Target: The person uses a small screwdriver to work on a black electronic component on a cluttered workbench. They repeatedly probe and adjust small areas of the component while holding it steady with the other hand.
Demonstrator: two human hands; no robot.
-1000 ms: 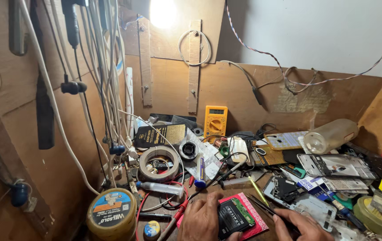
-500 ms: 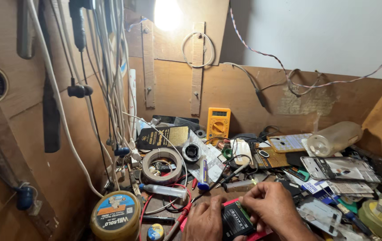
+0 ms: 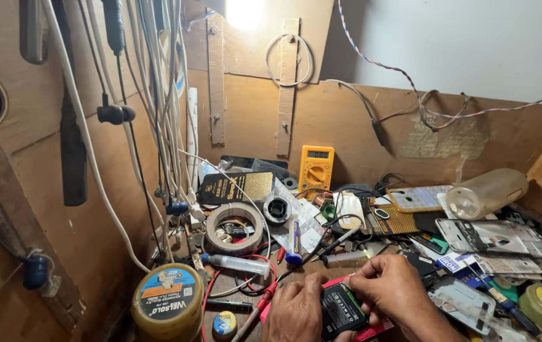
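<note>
Head view, bottom centre: a small black battery (image 3: pixel 340 310) lies on a pink-red phone body (image 3: pixel 372 326) at the near edge of the cluttered table (image 3: pixel 296 269), directly between both hands. Left hand (image 3: pixel 296 313) is curled closed against the battery's left edge, fingers pressing on it; right hand (image 3: pixel 397 294) arches over from the right, its fingertips (image 3: pixel 354 288) pinched onto the battery's upper right corner. Just left of the left hand lie a red probe lead (image 3: pixel 259 303) and a round yellow tin (image 3: pixel 168 304); a tape roll (image 3: pixel 234 227) and yellow multimeter (image 3: pixel 315 170) sit farther back, well apart.
</note>
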